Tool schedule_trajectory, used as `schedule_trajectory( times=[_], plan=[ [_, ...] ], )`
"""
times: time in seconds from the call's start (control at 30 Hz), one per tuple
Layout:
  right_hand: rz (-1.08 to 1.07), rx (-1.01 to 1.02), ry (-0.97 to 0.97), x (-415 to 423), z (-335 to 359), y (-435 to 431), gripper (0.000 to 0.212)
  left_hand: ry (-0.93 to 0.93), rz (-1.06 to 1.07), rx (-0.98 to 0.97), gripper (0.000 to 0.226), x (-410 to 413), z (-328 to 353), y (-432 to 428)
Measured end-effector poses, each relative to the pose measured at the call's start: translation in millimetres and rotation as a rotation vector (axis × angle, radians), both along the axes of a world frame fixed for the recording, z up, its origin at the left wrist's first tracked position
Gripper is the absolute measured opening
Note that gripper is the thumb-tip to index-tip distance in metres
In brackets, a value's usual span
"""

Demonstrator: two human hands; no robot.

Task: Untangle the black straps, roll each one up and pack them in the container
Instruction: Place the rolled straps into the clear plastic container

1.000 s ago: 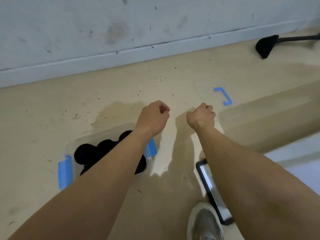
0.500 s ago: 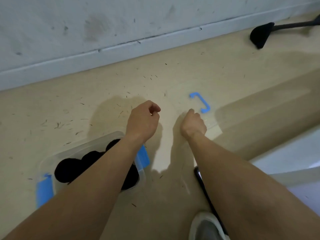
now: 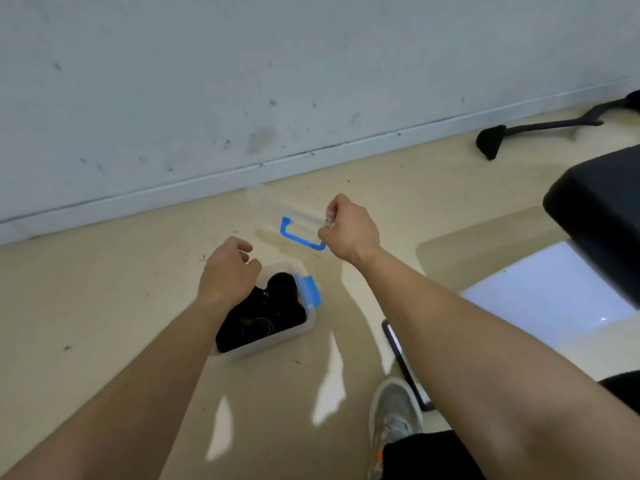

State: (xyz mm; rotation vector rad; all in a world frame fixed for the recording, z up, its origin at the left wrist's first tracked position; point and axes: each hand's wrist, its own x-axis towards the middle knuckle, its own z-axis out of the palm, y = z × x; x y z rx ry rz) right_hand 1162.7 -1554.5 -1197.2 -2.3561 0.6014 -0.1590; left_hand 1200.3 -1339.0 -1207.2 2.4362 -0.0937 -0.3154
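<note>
Right hand (image 3: 349, 233) is pinching one edge of the clear lid (image 3: 277, 209), fingers curling round it. The lid's blue clip (image 3: 298, 237) is sitting just left of this grip. Judgement: the lid is being held by its edge so it can be set down squarely over the box.

Container (image 3: 306, 325) is resting on the floor (image 3: 104, 306), below and to the left of the right grip and directly beneath the left hand (image 3: 227, 271). Black straps (image 3: 277, 306) are lying inside it, already packed, so closing looks like the remaining step.

Left grip is hovering with its fingers curling inward, and its underside is facing away. I cannot tell whether it is holding anything.

The left forearm is covering the container's left half. The straps are reading as one dark mass, possibly several rolls. The lid's far outline is fading into the floor.
</note>
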Motion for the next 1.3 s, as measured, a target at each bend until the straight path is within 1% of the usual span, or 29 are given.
schedule_trajectory(
  times=[0.17, 0.2, 0.23, 0.27, 0.3, 0.37, 0.43, 0.47, 0.57, 0.6, 0.7, 0.77, 0.83, 0.9, 0.97, 1.07, 1.17, 1.3],
  plan=[
    [0.165, 0.156, -0.085, -24, 66, 35, 0.024, -0.086, 0.190, 0.064, 0.083, -32, 49, 53],
    [0.214, 0.177, -0.094, -29, 76, 42, 0.023, -0.094, 0.204, 0.054, 0.091, -37, 56, 64],
    [0.260, 0.194, -0.099, -32, 86, 48, 0.022, -0.093, 0.211, 0.030, 0.093, -42, 60, 75],
    [0.300, 0.211, -0.098, -36, 95, 53, 0.021, -0.080, 0.208, -0.010, 0.090, -46, 64, 86],
    [0.328, 0.227, -0.095, -38, 102, 57, 0.021, -0.050, 0.198, -0.059, 0.080, -51, 65, 97],
    [0.360, 0.256, -0.090, -40, 113, 65, 0.020, -0.001, 0.180, -0.165, 0.050, -60, 67, 113],
    [0.366, 0.288, -0.098, -42, 115, 70, 0.021, -0.005, 0.191, -0.286, 0.019, -68, 64, 125],
    [0.342, 0.308, -0.116, -43, 113, 71, 0.025, -0.004, 0.207, -0.343, 0.007, -70, 60, 129],
    [0.183, 0.338, -0.170, -45, 98, 71, 0.046, 0.086, 0.254, -0.496, 0.014, -73, 51, 133],
    [0.137, 0.351, -0.155, -47, 88, 70, 0.048, 0.129, 0.277, -0.531, 0.014, -73, 46, 132],
    [0.053, 0.392, -0.056, -48, 47, 68, 0.046, 0.268, 0.341, -0.582, 0.010, -68, 21, 128],
    [0.008, 0.372, -0.019, -49, 21, 66, 0.042, 0.311, 0.396, -0.599, 0.010, -62, 2, 123],
    [-0.030, 0.352, 0.007, -47, -5, 64, 0.037, 0.311, 0.445, -0.574, 0.024, -52, -18, 117],
    [-0.036, 0.320, 0.043, -39, -30, 63, 0.029, 0.271, 0.464, -0.485, 0.030, -40, -39, 111],
    [-0.035, 0.288, 0.100, -27, -55, 61, 0.024, 0.204, 0.466, -0.347, 0.028, -27, -58, 107],
    [-0.015, 0.229, 0.208, -8, -89, 59, 0.033, 0.143, 0.434, -0.125, 0.028, -8, -83, 104],
    [0.013, 0.194, 0.284, 3, -107, 57, 0.029, 0.124, 0.428, -0.052, 0.032, 4, -107, 101],
    [0.030, 0.212, 0.300, 6, -121, 57, 0.035, 0.098, 0.474, -0.007, 0.021, 10, -119, 98]
  ],
)
